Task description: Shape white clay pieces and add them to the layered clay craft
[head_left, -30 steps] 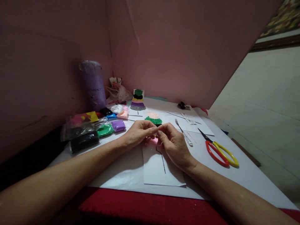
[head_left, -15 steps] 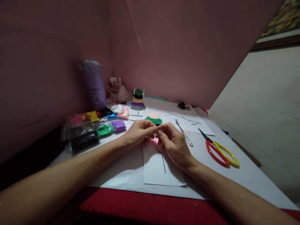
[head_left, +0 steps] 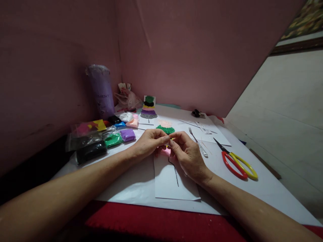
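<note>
Fingertips of my left hand (head_left: pixel 153 143) and my right hand (head_left: pixel 188 153) meet in a pinch above a white card (head_left: pixel 176 191). Whatever sits between them is tiny and mostly hidden; a pale speck shows at the right thumb. Bands of clay in peach, green (head_left: pixel 166 129), black, yellow and pink (head_left: pixel 166 152) cover the card's upper part, partly behind my fingers. A thin dark wavy line (head_left: pixel 176 173) runs down from the pink band. Farther back stands a similar card (head_left: pixel 148 112) with a finished-looking striped clay tree or feather shape.
Bagged clay packets, including green (head_left: pixel 113 139), purple (head_left: pixel 128 135) and black (head_left: pixel 91 152), lie at left before a tall purple tumbler (head_left: pixel 101 89). To the right are a fork (head_left: pixel 198 143), scissors (head_left: pixel 238 164) with red and yellow handles, and keys (head_left: pixel 198 113).
My fingertips have shifted very slightly against each other, still pinched together. Everything else on the table stays where it was.
</note>
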Demonstrator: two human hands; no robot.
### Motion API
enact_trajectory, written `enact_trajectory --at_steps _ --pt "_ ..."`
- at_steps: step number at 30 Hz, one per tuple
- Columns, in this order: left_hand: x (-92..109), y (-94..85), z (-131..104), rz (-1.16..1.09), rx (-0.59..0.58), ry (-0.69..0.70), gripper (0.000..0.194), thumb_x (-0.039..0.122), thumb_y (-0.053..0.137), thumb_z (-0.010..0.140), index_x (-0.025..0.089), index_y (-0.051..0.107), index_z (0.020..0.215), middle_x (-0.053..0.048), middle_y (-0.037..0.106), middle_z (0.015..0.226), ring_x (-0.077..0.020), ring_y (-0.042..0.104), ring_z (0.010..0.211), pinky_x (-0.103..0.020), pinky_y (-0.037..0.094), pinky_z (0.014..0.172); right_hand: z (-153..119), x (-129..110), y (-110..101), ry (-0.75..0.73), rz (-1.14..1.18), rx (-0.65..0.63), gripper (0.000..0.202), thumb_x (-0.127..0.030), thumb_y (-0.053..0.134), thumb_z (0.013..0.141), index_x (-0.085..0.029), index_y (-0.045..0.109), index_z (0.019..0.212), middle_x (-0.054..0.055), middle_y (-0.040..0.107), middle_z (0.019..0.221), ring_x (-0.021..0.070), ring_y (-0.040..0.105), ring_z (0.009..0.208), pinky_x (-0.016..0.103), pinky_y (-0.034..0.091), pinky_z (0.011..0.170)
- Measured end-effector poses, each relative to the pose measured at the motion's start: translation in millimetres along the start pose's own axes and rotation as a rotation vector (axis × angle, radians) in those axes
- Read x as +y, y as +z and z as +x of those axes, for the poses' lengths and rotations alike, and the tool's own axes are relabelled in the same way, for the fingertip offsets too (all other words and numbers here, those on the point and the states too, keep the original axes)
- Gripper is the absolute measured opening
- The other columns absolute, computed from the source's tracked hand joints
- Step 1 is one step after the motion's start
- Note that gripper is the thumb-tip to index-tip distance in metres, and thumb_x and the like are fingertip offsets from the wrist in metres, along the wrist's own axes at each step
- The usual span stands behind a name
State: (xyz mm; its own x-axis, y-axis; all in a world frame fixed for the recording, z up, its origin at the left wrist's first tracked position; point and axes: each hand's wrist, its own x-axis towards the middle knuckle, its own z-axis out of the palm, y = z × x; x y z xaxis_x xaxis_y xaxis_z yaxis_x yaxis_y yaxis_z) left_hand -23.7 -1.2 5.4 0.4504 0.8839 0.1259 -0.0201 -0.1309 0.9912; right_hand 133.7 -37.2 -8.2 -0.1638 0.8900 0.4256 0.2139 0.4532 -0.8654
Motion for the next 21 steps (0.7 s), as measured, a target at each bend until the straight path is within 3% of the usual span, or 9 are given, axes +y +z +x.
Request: enact_trajectory --at_steps 5,14,21 --pt "-1.6 0.3 1.1 0.022 0.006 0.024 0.04 0.051 0.068 0.072 0.013 0.055 0.07 0.004 0.052 0.055 -0.0059 0.046 0.038 -0.018 0.035 0.038 0.1 -0.8 0.1 0.007 -0.005 -0.015 0.009 -0.03 0.053 0.09 -0.021 0.055 0.095 -0.003 0.059 0.069 0.0102 0.053 0.049 0.023 0.043 0.046" --pt "-0.4 0.3 2.0 0.052 0.145 0.076 0.038 0.049 0.068 0.072 0.014 0.054 0.066 0.003 0.051 0.053 -0.0058 0.045 0.043 -0.017 0.033 0.039 0.9 -0.3 -0.1 -0.032 -0.038 -0.008 0.009 -0.025 0.055 0.087 -0.021 0.053 0.095 -0.003 0.057 0.068 0.0117 0.053 0.054 0.024 0.043 0.051" --pt "0.0 -1.9 2.5 0.071 0.15 0.048 0.037 0.047 0.067 0.073 0.013 0.055 0.066 0.003 0.053 0.054 -0.0055 0.045 0.041 -0.017 0.034 0.039 1.8 1.8 -0.3 0.005 -0.134 -0.042 0.01 -0.03 0.054 0.089 -0.02 0.057 0.09 -0.001 0.059 0.066 0.0117 0.052 0.05 0.024 0.041 0.048"
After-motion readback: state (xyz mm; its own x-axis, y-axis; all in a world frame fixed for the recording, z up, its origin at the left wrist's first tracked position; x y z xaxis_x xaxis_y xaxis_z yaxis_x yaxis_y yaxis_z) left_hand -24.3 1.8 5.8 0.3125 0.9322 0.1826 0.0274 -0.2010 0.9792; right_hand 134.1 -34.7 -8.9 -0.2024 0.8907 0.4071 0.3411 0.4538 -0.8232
